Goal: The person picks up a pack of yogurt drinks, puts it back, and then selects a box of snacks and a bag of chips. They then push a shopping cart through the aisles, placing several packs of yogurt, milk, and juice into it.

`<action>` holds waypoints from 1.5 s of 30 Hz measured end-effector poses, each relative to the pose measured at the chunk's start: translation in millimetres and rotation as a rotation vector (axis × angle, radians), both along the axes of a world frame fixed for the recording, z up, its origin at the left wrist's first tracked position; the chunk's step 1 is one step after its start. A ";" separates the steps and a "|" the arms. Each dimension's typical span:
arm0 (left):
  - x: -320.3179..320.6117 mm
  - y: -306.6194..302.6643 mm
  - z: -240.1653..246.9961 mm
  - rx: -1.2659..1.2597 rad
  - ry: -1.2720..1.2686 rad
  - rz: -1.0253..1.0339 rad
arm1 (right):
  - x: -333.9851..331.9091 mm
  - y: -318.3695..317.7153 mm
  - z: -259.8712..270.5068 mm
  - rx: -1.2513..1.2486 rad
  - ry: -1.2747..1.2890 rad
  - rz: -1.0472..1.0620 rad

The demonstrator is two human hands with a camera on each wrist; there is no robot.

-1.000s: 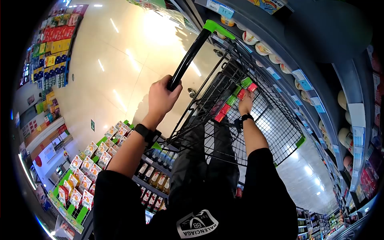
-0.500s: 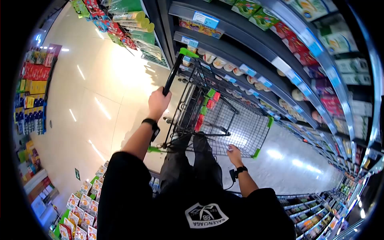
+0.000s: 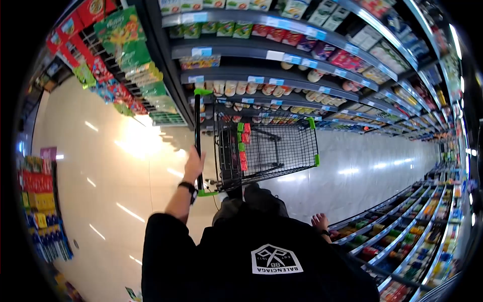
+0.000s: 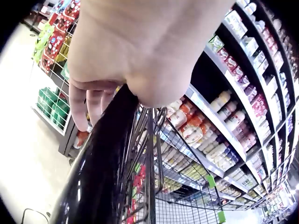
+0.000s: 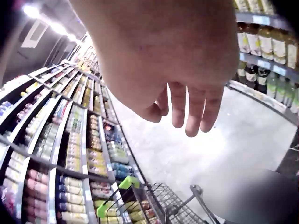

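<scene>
A black cart handle [image 3: 197, 136] stands upright in the head view, and my left hand [image 3: 193, 165] is on its lower part. In the left wrist view the left hand [image 4: 135, 51] wraps over the black bar [image 4: 100, 158], its fingers bent down the far side. The wire cart [image 3: 282, 151] holds red and green packs [image 3: 243, 160] in a row near its handle end. My right hand [image 3: 320, 220] hangs away from the cart at the right of my body. Its fingers [image 5: 191, 109] hang loose and hold nothing in the right wrist view.
Shelves of cartons and bottles [image 3: 282, 35] run along the cart's far side. Another shelf row [image 3: 397, 236] stands at the lower right. A rack of bagged goods [image 3: 121, 60] is at the upper left, and pale floor [image 3: 121, 176] spreads left of the cart.
My right hand has left the packs in the cart and moved out to my right side. The view has turned, so the cart appears more level, with more shelving visible. The left hand stays at the handle.
</scene>
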State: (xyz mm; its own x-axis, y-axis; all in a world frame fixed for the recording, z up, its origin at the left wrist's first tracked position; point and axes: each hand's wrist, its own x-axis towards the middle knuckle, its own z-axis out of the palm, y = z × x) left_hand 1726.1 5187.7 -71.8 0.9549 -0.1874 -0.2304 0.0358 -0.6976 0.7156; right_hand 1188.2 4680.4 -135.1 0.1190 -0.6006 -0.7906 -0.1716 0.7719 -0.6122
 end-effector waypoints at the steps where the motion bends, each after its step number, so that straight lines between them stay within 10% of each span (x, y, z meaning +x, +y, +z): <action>1: -19.6 4.7 -2.1 -0.019 -0.019 -0.021 | -31.6 2.7 -9.9 -0.022 -0.033 0.123; 12: -159.4 0.1 10.6 -0.009 0.166 0.005 | -0.9 -8.9 2.0 -0.020 -0.008 -0.037; 20: -169.1 -30.3 -1.4 0.052 0.153 -0.004 | 44.5 -94.5 42.1 -0.570 0.287 0.449; 32: -186.0 -100.4 -19.6 0.146 0.029 0.302 | 134.2 -204.2 100.7 -0.975 -0.036 0.669; 45: -194.2 -144.5 -14.1 0.088 0.092 0.259 | 363.9 -131.0 286.4 -1.163 -0.514 1.070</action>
